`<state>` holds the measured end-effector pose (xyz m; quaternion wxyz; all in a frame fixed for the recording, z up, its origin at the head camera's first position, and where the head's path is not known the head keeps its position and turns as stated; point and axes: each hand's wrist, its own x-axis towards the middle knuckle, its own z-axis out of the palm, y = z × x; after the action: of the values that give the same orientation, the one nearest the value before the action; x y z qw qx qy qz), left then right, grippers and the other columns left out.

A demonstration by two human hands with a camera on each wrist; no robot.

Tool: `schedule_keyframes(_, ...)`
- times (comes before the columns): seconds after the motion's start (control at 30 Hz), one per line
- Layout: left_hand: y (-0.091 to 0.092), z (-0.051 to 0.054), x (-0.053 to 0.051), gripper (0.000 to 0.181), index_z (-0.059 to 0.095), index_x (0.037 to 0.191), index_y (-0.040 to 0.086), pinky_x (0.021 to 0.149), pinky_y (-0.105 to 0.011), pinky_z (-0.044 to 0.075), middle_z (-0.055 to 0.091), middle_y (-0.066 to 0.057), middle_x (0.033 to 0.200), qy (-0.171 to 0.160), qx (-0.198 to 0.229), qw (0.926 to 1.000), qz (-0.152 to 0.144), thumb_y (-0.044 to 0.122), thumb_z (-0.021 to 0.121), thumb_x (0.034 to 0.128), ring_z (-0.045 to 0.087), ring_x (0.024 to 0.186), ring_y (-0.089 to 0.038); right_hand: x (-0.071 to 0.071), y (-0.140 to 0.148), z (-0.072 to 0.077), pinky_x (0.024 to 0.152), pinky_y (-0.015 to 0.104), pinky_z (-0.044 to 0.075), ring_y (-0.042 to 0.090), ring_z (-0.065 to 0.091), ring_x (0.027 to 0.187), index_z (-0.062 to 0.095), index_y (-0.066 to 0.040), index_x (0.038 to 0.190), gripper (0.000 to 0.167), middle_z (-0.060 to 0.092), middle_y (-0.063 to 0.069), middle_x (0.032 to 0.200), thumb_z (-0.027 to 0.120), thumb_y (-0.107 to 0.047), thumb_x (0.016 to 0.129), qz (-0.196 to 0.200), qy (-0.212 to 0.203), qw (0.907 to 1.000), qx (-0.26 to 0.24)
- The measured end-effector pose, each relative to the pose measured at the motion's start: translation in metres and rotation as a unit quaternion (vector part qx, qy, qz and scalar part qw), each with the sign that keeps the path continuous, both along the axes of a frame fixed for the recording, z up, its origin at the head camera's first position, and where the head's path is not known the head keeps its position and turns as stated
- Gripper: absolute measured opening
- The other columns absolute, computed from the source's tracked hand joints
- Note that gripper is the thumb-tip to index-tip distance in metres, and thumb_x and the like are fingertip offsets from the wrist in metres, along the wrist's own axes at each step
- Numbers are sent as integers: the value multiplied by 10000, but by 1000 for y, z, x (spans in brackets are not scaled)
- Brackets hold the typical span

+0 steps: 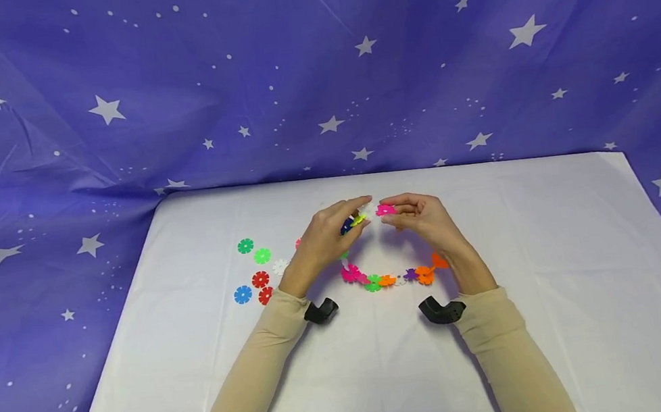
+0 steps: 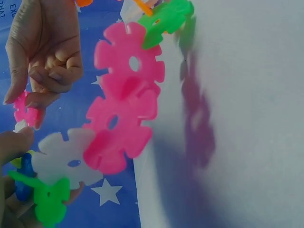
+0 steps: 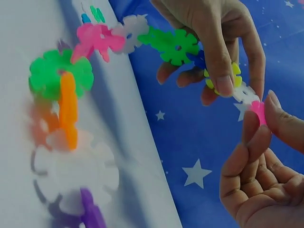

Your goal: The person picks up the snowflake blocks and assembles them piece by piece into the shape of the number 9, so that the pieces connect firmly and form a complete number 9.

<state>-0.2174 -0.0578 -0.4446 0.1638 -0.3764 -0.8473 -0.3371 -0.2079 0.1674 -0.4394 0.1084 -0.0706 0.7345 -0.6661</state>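
a white cloth covers the table (image 1: 612,310), and a person's two tan sleeves (image 1: 254,391) reach over it from the near side. a black mount (image 1: 321,312) sits at the inner side of the left cuff, and another black mount (image 1: 442,309) at the right. beyond these, between the wrists, a chain (image 1: 373,283) of notched plastic discs curves across the table, well in from the left and right edges: pink, green, orange, white and purple pieces, with orange ones beside the right wrist. off to the left, between the left hand and the table's left edge, lie loose discs (image 1: 260,279) in red, blue, white and green.

farther off, toward the middle of the far edge, both hands meet above the table. the left hand (image 1: 330,234) grips one end of the chain, its thumb on a yellow disc (image 1: 358,219) next to a white disc (image 1: 368,211). the right hand's (image 1: 430,222) grip pinches a pink disc (image 1: 385,210) between thumb and finger, right at the white one; whether they interlock i cannot tell. past the far edge hangs a purple-blue curtain (image 1: 270,104) with white stars.
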Motion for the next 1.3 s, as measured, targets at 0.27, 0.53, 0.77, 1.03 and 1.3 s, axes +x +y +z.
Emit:
schedule_keyframes(0.27,-2,1,0,408,627,1269,50,684,-260,533,726,-97,1049,328,126,9994,3,129,732,883,677,831,-162,1,-5,2,781,360,527,115,641,802,656,-19,1201,413,749,-36,948,761,-235,865,-60,-146,9997,-205)
schedule_keyframes(0.53,1,1,0,389,654,1222,21,700,-271,558,736,-103,1027,557,249,9981,-65,108,756,857,687,799,-165,1,-7,2,757,364,522,123,630,743,659,21,1175,386,736,-101,894,756,-195,869,-54,-61,9999,-87)
schedule_keyframes(0.77,3,-2,2,390,650,1236,10,722,-289,571,737,-120,1012,461,434,9978,-173,92,743,866,691,799,-181,3,-9,4,743,362,513,168,616,702,670,27,1153,352,732,-88,846,754,-161,868,-117,-32,9999,38)
schedule_keyframes(1.03,5,3,5,394,654,1243,20,751,-292,567,733,-108,1027,296,472,9983,-169,99,740,867,693,838,-172,4,-10,6,735,348,518,119,620,701,661,50,1139,323,727,-72,823,736,-125,879,-141,-4,9999,-4)
schedule_keyframes(1.3,4,3,4,354,637,1217,44,738,-287,561,719,-101,1084,-99,359,9993,-23,136,728,887,687,801,-173,6,-10,8,730,304,531,180,602,729,656,-37,1199,368,658,-7,846,737,-214,886,100,122,9992,357)
